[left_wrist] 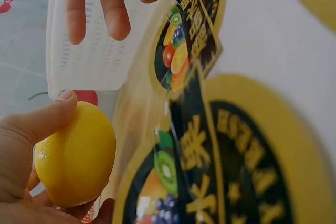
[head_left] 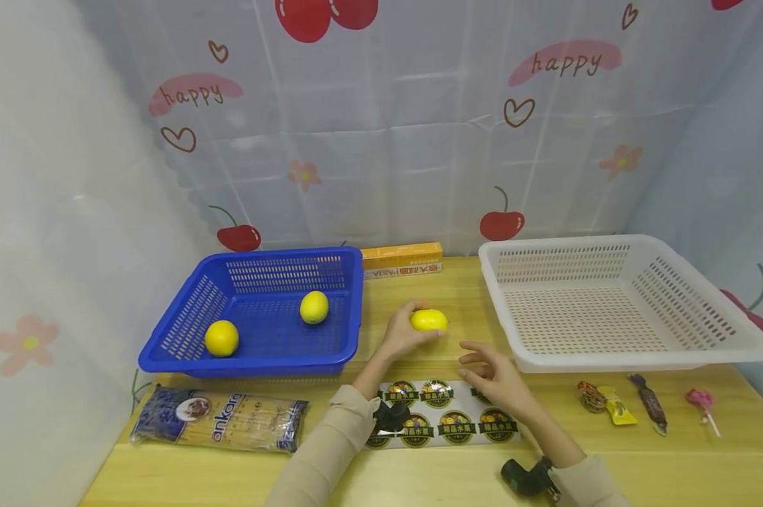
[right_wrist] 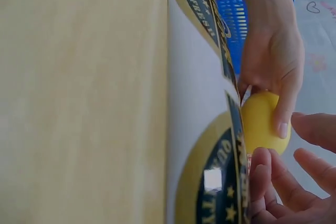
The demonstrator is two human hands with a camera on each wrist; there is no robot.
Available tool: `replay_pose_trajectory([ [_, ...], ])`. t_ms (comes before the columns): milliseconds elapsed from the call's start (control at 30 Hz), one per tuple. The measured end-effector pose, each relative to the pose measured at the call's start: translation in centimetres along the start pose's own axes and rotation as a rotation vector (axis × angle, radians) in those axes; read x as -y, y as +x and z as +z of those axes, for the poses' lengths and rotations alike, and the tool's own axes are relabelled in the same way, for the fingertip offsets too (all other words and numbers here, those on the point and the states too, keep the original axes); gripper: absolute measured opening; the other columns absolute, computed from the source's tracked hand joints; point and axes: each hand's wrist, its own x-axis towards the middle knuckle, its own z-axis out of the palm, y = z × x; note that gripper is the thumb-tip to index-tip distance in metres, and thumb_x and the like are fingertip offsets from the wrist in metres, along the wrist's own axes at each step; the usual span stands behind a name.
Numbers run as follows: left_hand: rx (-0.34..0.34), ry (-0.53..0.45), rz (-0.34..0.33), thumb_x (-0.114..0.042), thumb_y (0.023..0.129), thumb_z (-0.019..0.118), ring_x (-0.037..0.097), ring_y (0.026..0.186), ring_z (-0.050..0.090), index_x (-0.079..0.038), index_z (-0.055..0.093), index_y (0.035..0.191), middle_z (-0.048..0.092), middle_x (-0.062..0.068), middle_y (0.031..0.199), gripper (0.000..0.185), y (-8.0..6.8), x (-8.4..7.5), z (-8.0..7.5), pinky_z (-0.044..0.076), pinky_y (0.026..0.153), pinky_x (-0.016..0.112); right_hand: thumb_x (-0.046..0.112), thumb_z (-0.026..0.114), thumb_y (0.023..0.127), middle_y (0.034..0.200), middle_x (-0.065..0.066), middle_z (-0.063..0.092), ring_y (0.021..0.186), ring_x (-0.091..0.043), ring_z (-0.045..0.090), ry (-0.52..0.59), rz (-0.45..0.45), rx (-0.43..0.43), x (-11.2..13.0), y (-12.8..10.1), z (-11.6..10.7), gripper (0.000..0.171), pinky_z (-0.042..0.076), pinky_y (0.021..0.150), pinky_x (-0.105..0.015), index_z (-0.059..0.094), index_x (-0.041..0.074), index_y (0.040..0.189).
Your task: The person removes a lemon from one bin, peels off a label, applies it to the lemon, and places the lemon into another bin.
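Note:
My left hand [head_left: 401, 335] grips a yellow lemon [head_left: 428, 320] just above the wooden table [head_left: 438, 289], between the two baskets; thumb and fingers wrap it in the left wrist view [left_wrist: 76, 153]. My right hand [head_left: 492, 373] hovers open beside it, fingers relaxed, over a sheet of round fruit stickers [head_left: 444, 422]. The right wrist view shows the lemon [right_wrist: 265, 124] and the sticker sheet [right_wrist: 210, 145] close up. Two more lemons [head_left: 314, 307] [head_left: 221, 338] lie in the blue basket [head_left: 184, 320].
An empty white basket [head_left: 501, 296] stands at the right. A yellow box [head_left: 402, 259] lies at the back. A noodle packet [head_left: 219, 419] lies at front left. Several wrapped sweets [head_left: 616, 405] and a lollipop [head_left: 701, 401] lie at front right.

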Motion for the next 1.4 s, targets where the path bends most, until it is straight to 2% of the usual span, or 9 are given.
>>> replay_pose_trajectory([
  [233, -0.009, 0.018, -0.034, -0.024, 0.072, 0.08, 0.024, 0.097, 0.055, -0.003, 0.058, 0.118, 0.061, 0.012, 0.114, 0.055, 0.3, 0.9, 0.3, 0.045, 0.081, 0.035, 0.002, 0.062, 0.088, 0.112, -0.033, 0.056, 0.093, -0.04, 0.063, -0.023, -0.025, 0.076, 0.0, 0.2, 0.0, 0.054, 0.055, 0.071, -0.028, 0.037, -0.012, 0.134],
  [600, 0.019, 0.012, -0.047, -0.019, 0.068, 0.083, 0.03, 0.106, 0.055, -0.002, 0.053, 0.127, 0.057, 0.016, 0.122, 0.069, 0.2, 1.0, 0.1, 0.046, 0.088, 0.043, 0.001, 0.062, 0.087, 0.109, -0.031, 0.058, 0.083, -0.027, 0.064, -0.052, -0.006, 0.087, -0.3, 0.1, -0.1, 0.054, 0.052, 0.064, -0.023, 0.038, -0.012, 0.133],
  [833, 0.018, -0.011, -0.057, -0.017, 0.066, 0.085, 0.032, 0.111, 0.053, -0.001, 0.044, 0.135, 0.054, 0.016, 0.127, 0.081, 0.1, 1.0, -0.2, 0.044, 0.092, 0.045, 0.003, 0.063, 0.088, 0.11, -0.031, 0.058, 0.084, -0.026, 0.063, -0.054, 0.003, 0.097, -0.3, 0.1, -0.1, 0.056, 0.052, 0.065, -0.023, 0.036, -0.012, 0.134],
  [1033, -0.023, -0.009, -0.009, -0.015, 0.074, 0.079, 0.031, 0.111, 0.054, -0.001, 0.048, 0.132, 0.056, 0.016, 0.125, 0.068, 0.0, 1.4, -0.5, 0.044, 0.093, 0.045, 0.002, 0.063, 0.087, 0.109, -0.03, 0.058, 0.085, -0.027, 0.063, -0.058, 0.008, 0.092, -0.4, 0.2, -0.2, 0.056, 0.052, 0.066, -0.023, 0.036, -0.012, 0.134],
  [1133, -0.04, 0.008, -0.007, -0.017, 0.076, 0.077, 0.031, 0.112, 0.054, -0.001, 0.051, 0.131, 0.058, 0.016, 0.123, 0.063, 0.2, 1.6, -0.5, 0.044, 0.094, 0.044, 0.002, 0.064, 0.087, 0.109, -0.031, 0.058, 0.085, -0.027, 0.063, -0.058, 0.009, 0.094, -0.5, 0.2, -0.2, 0.057, 0.052, 0.066, -0.023, 0.036, -0.013, 0.134],
  [1400, -0.041, 0.011, -0.04, -0.015, 0.073, 0.08, 0.033, 0.117, 0.05, -0.003, 0.047, 0.135, 0.053, 0.018, 0.129, 0.071, 0.3, 1.1, -0.9, 0.04, 0.098, 0.048, 0.005, 0.065, 0.087, 0.11, -0.03, 0.058, 0.084, -0.025, 0.063, -0.057, 0.019, 0.1, -0.4, 0.2, -0.1, 0.058, 0.052, 0.065, -0.023, 0.036, -0.012, 0.134],
])
